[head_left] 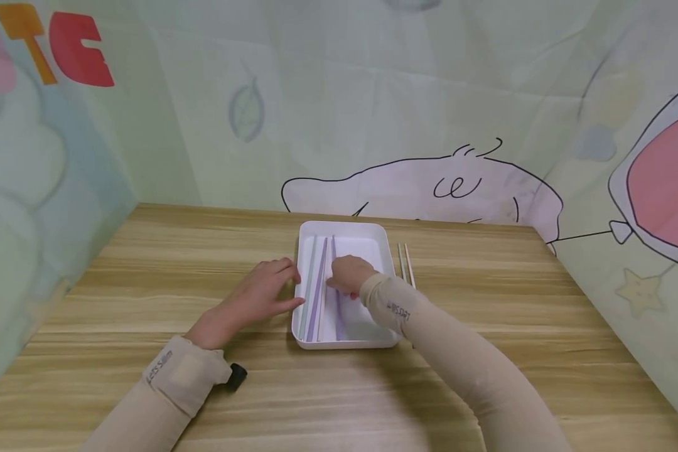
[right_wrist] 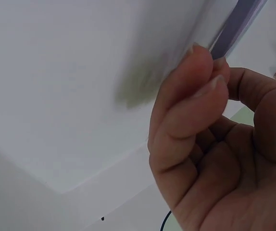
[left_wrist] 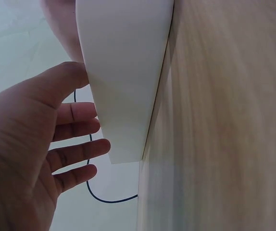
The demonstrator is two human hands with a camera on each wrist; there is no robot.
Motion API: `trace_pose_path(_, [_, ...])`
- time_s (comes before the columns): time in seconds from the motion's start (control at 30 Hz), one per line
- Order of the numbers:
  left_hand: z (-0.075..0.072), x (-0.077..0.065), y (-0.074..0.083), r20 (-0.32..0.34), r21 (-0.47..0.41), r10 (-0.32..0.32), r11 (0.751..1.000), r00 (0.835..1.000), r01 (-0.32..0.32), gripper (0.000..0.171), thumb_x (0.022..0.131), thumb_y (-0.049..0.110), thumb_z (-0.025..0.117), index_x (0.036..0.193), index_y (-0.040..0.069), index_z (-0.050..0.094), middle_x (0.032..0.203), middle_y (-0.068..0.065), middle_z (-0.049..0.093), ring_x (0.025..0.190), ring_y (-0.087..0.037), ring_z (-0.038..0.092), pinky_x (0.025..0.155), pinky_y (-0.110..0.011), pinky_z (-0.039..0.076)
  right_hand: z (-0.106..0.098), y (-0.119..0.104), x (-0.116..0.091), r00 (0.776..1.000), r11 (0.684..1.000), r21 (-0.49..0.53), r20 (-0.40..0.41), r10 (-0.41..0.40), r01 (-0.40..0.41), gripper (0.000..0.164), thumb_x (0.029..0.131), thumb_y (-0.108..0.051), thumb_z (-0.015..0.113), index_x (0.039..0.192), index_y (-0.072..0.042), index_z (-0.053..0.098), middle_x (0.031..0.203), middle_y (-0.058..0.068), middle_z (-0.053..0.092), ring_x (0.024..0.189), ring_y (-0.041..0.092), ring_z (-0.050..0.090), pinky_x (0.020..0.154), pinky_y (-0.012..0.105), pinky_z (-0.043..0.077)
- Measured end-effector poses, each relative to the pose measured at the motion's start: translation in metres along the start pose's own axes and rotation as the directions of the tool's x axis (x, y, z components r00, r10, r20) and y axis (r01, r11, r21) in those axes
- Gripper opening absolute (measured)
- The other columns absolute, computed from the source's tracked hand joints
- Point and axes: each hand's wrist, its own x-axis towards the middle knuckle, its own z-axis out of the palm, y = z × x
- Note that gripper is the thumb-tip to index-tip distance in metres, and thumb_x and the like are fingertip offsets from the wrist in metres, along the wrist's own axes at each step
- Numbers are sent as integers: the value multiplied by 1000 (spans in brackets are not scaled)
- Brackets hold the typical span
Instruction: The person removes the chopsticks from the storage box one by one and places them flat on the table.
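Note:
A white tray [head_left: 367,344] lies on the table with several long, thin chopsticks in it. Along its left side run a pale green chopstick [head_left: 308,289], a purple chopstick [head_left: 317,290] and a whitish chopstick [head_left: 323,307], roughly parallel. My right hand [head_left: 351,275] reaches inside the tray and pinches another purple chopstick [head_left: 339,317] between thumb and fingers; part of it is hidden behind the hand. My left hand [head_left: 267,287] is at the tray's left wall [left_wrist: 123,72], fingers loosely extended, thumb and fingertips right at the rim.
Two more chopsticks [head_left: 408,263] lie on the wooden table [head_left: 203,389] just right of the tray, partly covered by my right forearm. A printed cloth backdrop [head_left: 328,113] stands along the table's back and sides. A black strap end [head_left: 236,376] sticks out at my left cuff.

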Motion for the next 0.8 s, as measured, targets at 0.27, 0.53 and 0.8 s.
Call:
trace_pose_path(0.27, [0,0,0,8,-5,-9,1000,1000,9,31,79,30,78,92,7,63,98,-6,64,90,-20,60,85,-42,49,-6,6,-7,1000,1000,22,11,-19,19,35,97,-30,53,67,-12,52,53,-2,52,41,9,49,43,20,39])
trace_pose_path(0.53, [-2,0,2,6,-13,-11,1000,1000,11,31,78,29,78,93,6,63,98,-6,64,88,-20,59,83,-41,49,-13,13,-15,999,999,33,-6,-42,43,32,98,-27,53,69,-12,50,58,-1,54,42,9,49,43,19,40])
trace_pose_path(0.8, [-2,0,1,24,-9,-30,999,999,31,32,79,30,78,94,6,64,100,-7,64,91,-21,60,85,-41,49,-17,23,-18,1000,998,58,-12,-4,5,27,97,-26,54,75,-11,53,59,0,54,42,10,48,42,20,40])
